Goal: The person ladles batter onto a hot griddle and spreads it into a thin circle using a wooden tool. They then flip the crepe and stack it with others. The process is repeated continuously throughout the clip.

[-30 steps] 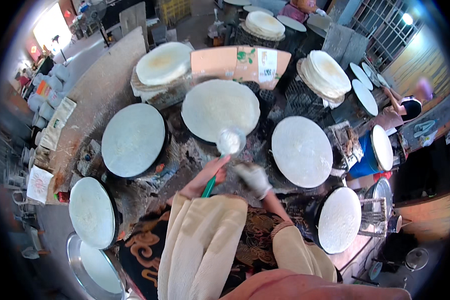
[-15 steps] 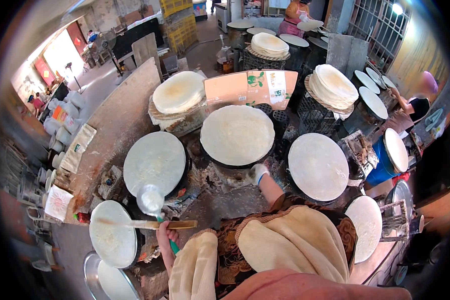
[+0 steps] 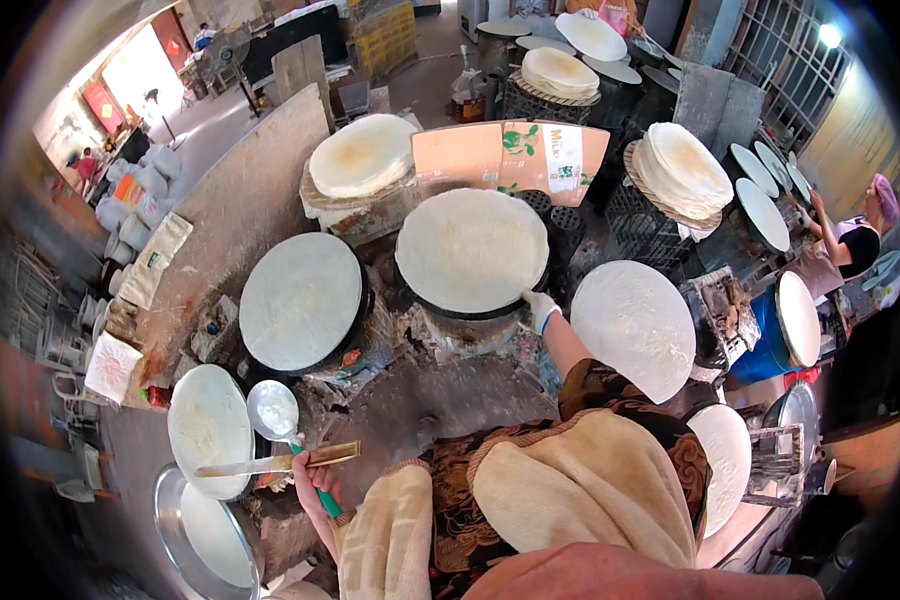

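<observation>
My left hand (image 3: pixel 320 482) is closed around two tools: a green-handled ladle (image 3: pixel 273 410) with white batter in its bowl, and a flat wooden spreader (image 3: pixel 270 463). The spreader's blade lies across the near edge of the lower-left griddle of white batter (image 3: pixel 208 420). In a white glove, my right hand (image 3: pixel 540 308) has its fingertips pinched at the near right rim of the thin round pancake (image 3: pixel 472 250) on the middle griddle. That pancake still lies flat. Left of it is another batter-covered griddle (image 3: pixel 300 302); on the right lies another white pancake (image 3: pixel 634 330).
Stacks of finished pancakes (image 3: pixel 362 155) stand behind the griddles, with a cardboard sheet (image 3: pixel 460 155) between. A metal basin (image 3: pixel 175 500) is at lower left, a blue drum (image 3: pixel 755 340) at right. Co-workers (image 3: pixel 855 240) are at griddles at the right and far back.
My right hand has moved up to the middle pancake's rim. The left hand, with ladle and spreader, has shifted down and left, away from the left griddle. My view has shifted slightly.
</observation>
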Demonstrator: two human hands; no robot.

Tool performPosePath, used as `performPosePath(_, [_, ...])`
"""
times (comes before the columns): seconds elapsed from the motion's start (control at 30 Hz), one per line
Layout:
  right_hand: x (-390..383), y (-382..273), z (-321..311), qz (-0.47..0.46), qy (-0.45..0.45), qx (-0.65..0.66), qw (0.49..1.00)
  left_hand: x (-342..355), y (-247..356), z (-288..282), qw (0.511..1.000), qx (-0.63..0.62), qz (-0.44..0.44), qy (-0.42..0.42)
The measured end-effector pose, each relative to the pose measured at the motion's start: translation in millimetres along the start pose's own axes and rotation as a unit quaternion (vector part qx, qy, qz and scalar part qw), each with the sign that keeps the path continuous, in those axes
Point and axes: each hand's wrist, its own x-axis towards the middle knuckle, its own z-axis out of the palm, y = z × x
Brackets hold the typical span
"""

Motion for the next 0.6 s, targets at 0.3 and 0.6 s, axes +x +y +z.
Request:
performPosePath(0.3, [-20,-22,-7,-0.017,0.030,-0.115,0.993,-11,13,-23,1.000,0.005,0.024,0.015])
performPosePath(0.6, [-29,42,23,-0.088,0.042,0.207,0.973,-38,19,-30,0.997,-0.031,0.063,0.043])
